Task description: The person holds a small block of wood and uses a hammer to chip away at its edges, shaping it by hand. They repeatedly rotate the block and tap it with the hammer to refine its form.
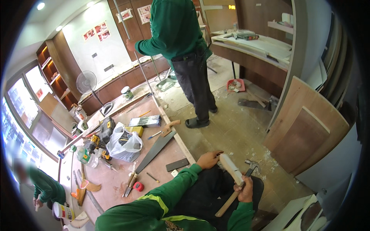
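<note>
Above my lap, my left hand (pixel 210 159) is closed with its fingertips on the far end of a pale wooden block (pixel 231 169). The block slants toward my right hand (pixel 245 189), whose fingers wrap around the handle of a claw hammer (pixel 225 204) and are also at the block's near end. The hammer's metal head (pixel 252 167) points away from me, beyond that hand. Left of my hands, a dark flat phone-like slab (pixel 177 164) lies on the wooden worktop (pixel 162 175). Nearby are a handsaw (pixel 154 152), chisels (pixel 131 184) and a red tape measure (pixel 138 186).
A white plastic bag (pixel 123 144), a drill (pixel 92 144) and a bottle (pixel 83 156) crowd the worktop's left. Ahead stands a person in green (pixel 173 34) holding a pole; another person (pixel 48 188) is at lower left. A wooden panel (pixel 304 127) leans at right.
</note>
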A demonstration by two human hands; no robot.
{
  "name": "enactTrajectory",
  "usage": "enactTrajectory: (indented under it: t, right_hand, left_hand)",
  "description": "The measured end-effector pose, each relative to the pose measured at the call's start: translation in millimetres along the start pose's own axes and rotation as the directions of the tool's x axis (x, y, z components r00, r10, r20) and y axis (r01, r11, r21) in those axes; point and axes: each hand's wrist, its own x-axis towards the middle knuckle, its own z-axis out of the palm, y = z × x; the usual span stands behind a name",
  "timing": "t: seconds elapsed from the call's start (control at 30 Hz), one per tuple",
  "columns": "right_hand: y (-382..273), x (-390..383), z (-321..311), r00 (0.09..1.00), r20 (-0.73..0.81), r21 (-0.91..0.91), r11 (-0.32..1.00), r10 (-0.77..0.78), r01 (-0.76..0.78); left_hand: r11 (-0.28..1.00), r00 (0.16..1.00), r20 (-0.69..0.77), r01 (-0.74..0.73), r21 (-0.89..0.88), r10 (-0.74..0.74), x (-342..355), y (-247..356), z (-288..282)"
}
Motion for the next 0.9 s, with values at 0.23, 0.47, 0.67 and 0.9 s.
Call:
enactTrajectory:
  t: [0.23,0.47,0.67,0.9]
  right_hand:
    - [-3.6,11.4,23.6,0.990,-0.080,-0.064,0.991,-0.119,0.114]
    - [-4.9,11.7,24.3,0.983,-0.142,-0.020,0.994,-0.114,0.112]
    - [-5.3,7.4,14.6,0.993,-0.062,0.088,0.991,-0.096,0.101]
    - [-3.1,7.5,2.7,0.993,-0.047,0.224,0.968,-0.110,0.117]
  left_hand:
    - [0.989,0.995,0.035,0.084,0.121,-0.089,1.1,11.8,-6.9]
    - [0.963,0.986,0.114,0.092,0.252,-0.124,9.5,15.4,-3.6]
    - [0.975,0.991,0.017,0.125,0.183,-0.131,-0.2,14.3,-4.5]
    - [0.980,0.991,-0.048,0.130,0.149,-0.124,-8.0,14.1,-3.9]
